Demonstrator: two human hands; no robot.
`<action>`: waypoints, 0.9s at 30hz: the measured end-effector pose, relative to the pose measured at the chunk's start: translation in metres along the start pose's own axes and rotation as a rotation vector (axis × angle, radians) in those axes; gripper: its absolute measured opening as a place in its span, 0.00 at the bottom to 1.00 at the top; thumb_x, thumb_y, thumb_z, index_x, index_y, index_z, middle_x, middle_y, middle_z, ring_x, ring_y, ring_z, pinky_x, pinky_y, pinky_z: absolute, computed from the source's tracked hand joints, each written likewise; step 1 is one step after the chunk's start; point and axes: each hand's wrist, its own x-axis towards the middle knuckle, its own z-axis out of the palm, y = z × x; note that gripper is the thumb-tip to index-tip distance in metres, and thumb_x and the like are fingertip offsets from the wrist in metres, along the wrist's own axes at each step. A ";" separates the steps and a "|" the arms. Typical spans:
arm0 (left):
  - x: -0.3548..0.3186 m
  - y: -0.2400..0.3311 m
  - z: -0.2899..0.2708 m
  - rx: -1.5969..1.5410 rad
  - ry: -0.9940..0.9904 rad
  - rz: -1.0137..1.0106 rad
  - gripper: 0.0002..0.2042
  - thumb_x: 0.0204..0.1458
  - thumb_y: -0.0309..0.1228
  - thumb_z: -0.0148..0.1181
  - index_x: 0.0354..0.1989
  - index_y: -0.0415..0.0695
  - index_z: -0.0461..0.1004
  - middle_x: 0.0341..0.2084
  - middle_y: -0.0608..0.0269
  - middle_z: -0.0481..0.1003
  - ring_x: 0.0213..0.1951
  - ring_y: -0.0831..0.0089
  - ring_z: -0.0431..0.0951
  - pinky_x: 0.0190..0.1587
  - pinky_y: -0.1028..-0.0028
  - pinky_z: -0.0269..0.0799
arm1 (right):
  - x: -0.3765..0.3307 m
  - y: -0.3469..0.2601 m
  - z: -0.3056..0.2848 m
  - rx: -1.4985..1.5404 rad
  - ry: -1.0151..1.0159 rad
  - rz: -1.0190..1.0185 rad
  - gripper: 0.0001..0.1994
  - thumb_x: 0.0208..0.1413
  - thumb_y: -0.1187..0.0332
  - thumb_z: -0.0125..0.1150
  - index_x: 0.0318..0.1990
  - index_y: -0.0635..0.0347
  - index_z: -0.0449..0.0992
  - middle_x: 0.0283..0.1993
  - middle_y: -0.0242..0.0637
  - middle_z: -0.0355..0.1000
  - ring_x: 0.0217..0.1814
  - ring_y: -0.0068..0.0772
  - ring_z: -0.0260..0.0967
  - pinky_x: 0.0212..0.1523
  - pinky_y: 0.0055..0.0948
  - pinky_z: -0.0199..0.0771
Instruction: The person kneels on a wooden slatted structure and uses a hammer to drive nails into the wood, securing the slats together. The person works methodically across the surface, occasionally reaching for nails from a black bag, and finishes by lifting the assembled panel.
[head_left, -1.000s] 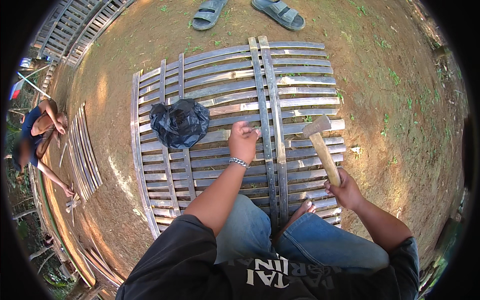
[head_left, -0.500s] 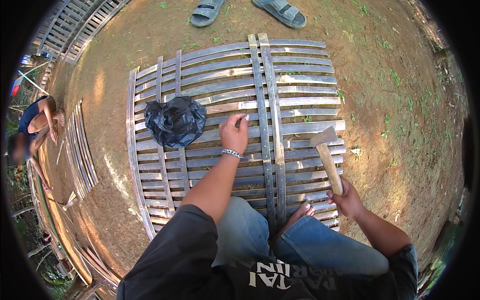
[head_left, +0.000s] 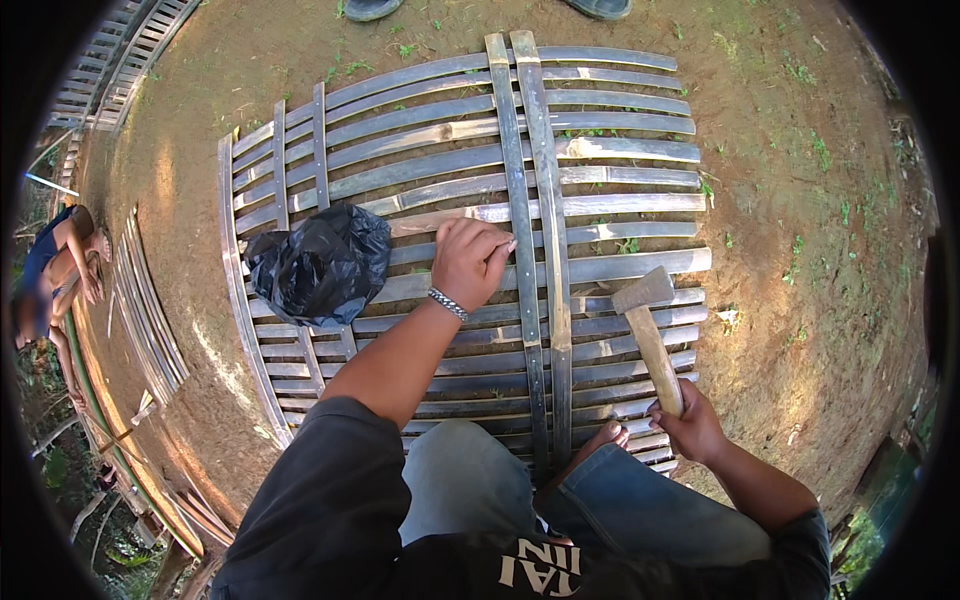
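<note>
At four o'clock, right-hand fingers are gripping a hatchet, long axis pointing head-first toward eleven; left-hand fingers are curling, contents unclear.

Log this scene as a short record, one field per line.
Left hand: left hand, fingers curled, fingertips at a dark crosspiece; whether it pinches anything small is unclear
Right hand: right hand, gripping a wooden-handled tool with a metal head
Work surface: slatted panel lying on brown earth
On panel: black plastic bag, left of the left hand
Nearby: another person at far left, beside loose strips
</note>
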 end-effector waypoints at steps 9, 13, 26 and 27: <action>0.009 0.010 0.001 0.033 -0.017 -0.001 0.03 0.51 0.27 0.68 0.33 0.47 0.80 0.33 0.66 0.81 0.41 0.62 0.78 0.53 0.60 0.65 | 0.035 -0.035 -0.007 -0.172 -0.053 -0.076 0.17 0.60 0.73 0.65 0.54 0.66 0.70 0.41 0.36 0.79 0.45 0.24 0.78 0.47 0.29 0.78; 0.011 0.013 0.014 -0.018 0.039 -0.066 0.03 0.52 0.28 0.68 0.32 0.47 0.80 0.33 0.66 0.80 0.41 0.62 0.77 0.53 0.60 0.64 | 0.039 -0.024 -0.007 -0.028 -0.053 -0.089 0.18 0.60 0.73 0.65 0.55 0.66 0.69 0.41 0.36 0.79 0.45 0.23 0.77 0.46 0.29 0.78; 0.004 0.013 0.017 0.008 0.023 -0.043 0.03 0.51 0.29 0.70 0.31 0.46 0.82 0.31 0.67 0.79 0.39 0.63 0.76 0.50 0.61 0.64 | 0.037 -0.019 0.005 -0.127 -0.082 -0.137 0.20 0.61 0.73 0.65 0.58 0.65 0.68 0.42 0.36 0.78 0.42 0.23 0.77 0.44 0.30 0.79; 0.004 0.013 0.017 0.012 0.033 -0.037 0.03 0.51 0.29 0.70 0.30 0.46 0.82 0.31 0.67 0.79 0.38 0.63 0.76 0.49 0.61 0.64 | 0.040 -0.020 0.008 -0.159 -0.086 -0.184 0.20 0.61 0.73 0.65 0.58 0.65 0.67 0.41 0.35 0.78 0.41 0.22 0.77 0.44 0.30 0.79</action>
